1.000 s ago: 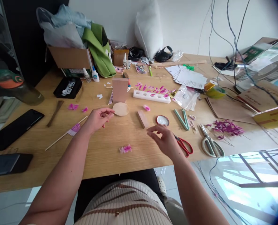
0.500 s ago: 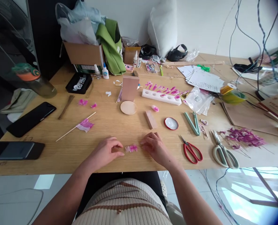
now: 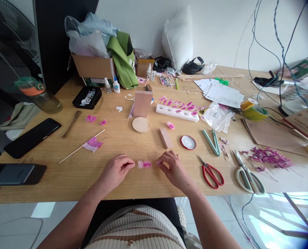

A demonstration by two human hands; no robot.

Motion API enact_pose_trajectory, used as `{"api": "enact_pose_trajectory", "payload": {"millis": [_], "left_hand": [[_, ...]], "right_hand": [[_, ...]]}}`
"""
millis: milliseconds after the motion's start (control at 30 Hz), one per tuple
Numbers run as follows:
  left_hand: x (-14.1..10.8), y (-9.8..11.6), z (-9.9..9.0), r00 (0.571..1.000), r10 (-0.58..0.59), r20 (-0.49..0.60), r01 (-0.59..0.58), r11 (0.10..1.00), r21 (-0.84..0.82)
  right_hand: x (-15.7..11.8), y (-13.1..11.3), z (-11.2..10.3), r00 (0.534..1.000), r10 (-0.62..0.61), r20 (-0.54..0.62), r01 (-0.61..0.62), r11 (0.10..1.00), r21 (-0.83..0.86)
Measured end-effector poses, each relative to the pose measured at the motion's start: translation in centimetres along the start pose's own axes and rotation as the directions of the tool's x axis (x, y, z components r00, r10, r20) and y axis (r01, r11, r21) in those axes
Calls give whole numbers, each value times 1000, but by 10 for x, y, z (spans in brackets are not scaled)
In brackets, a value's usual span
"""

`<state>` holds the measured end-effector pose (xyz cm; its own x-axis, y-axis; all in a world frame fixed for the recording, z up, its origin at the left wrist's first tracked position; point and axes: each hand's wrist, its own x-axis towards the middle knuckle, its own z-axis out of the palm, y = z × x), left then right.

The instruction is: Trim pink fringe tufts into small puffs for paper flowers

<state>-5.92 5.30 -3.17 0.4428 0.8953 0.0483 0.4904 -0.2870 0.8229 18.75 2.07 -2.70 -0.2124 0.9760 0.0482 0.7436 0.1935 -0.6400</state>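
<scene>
Between my two hands is a small fringed piece (image 3: 144,164), pale at its left end and bright pink at its right, just above or on the tabletop. My left hand (image 3: 119,169) is beside the pale end, thumb and forefinger pinched together. On the other side, my right hand (image 3: 170,167) pinches too, fingertips a little apart from the pink end. Whatever thin thing the fingertips hold is too fine to make out. Further left lies a wooden stick (image 3: 78,149) with pink fringed material (image 3: 93,144) wrapped on it.
Red-handled scissors (image 3: 211,173) and larger pale-handled scissors (image 3: 248,176) lie to the right, near pink petal-like pieces (image 3: 269,158). Ahead are a wooden block (image 3: 165,137), a jar lid (image 3: 188,142), a wooden disc (image 3: 141,124) and a white foam holder (image 3: 177,112). Phones (image 3: 33,137) lie left.
My left thumb and forefinger, apart before, have closed into a pinch. The fringed piece stays between my hands. The whole view has shifted slightly with my head.
</scene>
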Motion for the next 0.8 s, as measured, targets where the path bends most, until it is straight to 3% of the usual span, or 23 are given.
{"api": "enact_pose_trajectory", "payload": {"millis": [167, 433, 633, 800], "left_hand": [[14, 6, -13, 996, -43, -78, 36, 995, -98], [54, -2, -48, 987, -143, -76, 124, 969, -213], [88, -29, -73, 936, -259, -239, 180, 934, -307], [101, -49, -68, 909, -299, -292, 202, 926, -319]], "right_hand": [[10, -9, -10, 999, -22, -35, 23, 999, 24], [39, -16, -28, 993, -37, -109, 48, 994, 100], [57, 16, -38, 929, 29, -368, -43, 999, -30], [49, 49, -32, 889, 91, -449, -170, 976, -138]]}}
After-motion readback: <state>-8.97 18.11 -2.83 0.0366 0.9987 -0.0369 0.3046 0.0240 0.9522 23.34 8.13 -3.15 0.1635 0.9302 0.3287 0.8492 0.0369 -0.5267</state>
